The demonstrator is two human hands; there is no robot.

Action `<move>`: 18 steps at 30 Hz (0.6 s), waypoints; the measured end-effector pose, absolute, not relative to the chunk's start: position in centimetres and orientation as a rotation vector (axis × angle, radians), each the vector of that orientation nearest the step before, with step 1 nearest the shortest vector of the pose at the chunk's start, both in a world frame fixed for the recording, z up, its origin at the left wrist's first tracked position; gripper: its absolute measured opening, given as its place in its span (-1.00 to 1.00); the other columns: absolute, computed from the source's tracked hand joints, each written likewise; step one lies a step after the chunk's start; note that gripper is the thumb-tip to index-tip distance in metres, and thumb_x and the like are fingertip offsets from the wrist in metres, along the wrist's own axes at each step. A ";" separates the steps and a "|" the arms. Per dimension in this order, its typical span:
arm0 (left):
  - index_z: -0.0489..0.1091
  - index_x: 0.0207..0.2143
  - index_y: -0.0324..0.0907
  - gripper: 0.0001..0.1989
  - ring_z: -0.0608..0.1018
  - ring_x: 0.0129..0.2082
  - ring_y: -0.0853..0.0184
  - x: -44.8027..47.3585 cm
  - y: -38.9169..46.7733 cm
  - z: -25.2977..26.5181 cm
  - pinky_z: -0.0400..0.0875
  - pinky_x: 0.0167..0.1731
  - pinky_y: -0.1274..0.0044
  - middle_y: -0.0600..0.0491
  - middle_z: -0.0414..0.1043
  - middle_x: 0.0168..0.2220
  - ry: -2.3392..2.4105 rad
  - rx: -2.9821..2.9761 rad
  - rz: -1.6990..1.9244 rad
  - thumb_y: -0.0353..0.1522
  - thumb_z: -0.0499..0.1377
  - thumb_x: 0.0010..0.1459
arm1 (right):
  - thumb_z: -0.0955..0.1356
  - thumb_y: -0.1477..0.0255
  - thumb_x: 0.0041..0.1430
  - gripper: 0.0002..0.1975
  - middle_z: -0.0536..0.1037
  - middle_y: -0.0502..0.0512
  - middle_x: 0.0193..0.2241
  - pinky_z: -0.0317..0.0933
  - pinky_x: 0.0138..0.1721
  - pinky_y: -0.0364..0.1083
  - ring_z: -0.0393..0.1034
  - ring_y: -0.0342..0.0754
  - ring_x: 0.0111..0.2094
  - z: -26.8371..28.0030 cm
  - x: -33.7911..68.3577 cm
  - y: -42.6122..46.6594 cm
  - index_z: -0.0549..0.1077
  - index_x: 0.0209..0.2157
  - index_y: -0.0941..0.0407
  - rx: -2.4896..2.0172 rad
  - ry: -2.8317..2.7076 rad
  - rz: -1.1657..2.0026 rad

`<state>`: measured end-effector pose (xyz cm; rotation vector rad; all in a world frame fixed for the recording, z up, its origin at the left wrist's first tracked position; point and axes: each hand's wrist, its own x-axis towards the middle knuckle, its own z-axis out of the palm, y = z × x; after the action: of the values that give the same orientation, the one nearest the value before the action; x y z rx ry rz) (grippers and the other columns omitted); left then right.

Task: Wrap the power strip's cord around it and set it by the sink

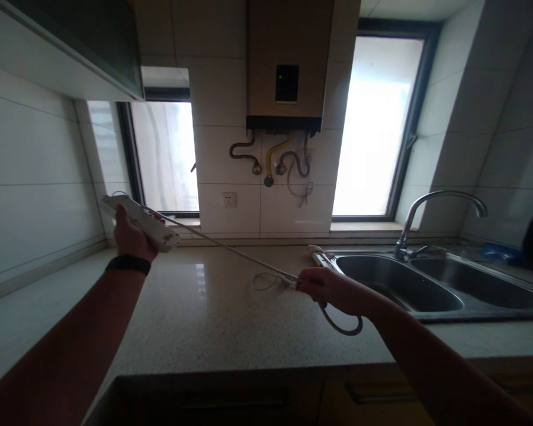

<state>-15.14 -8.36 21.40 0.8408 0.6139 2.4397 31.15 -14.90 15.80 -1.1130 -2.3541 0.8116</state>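
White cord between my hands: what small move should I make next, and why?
Probably gather the loose loop into the right hand's grip: the cord runs nearly straight to that hand from the white power strip in the left hand, while the loop hangs slack just beyond.

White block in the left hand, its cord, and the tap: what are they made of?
The white block looks like hard, smooth plastic, pale and straight-edged. Its cord probably has a plastic or rubber coating, because it bends into a loop. The tap seems shiny metal, with bright highlights.
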 end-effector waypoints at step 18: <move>0.31 0.03 -0.34 -0.53 0.57 -0.32 0.22 -9.2 -6.4 1.7 0.47 -0.34 0.47 -0.18 0.48 -0.21 1.362 0.884 1.367 -0.17 0.16 0.21 | 0.37 0.24 0.19 -0.70 0.31 -0.04 -0.44 0.38 -0.52 -0.10 0.39 -0.14 -0.52 11.5 34.4 -14.7 0.23 -0.33 0.16 -1.221 -1.951 0.749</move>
<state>-9.21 -6.35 1.69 0.8842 1.3621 1.3673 34.41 -14.67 11.51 -1.2208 -1.9513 0.7488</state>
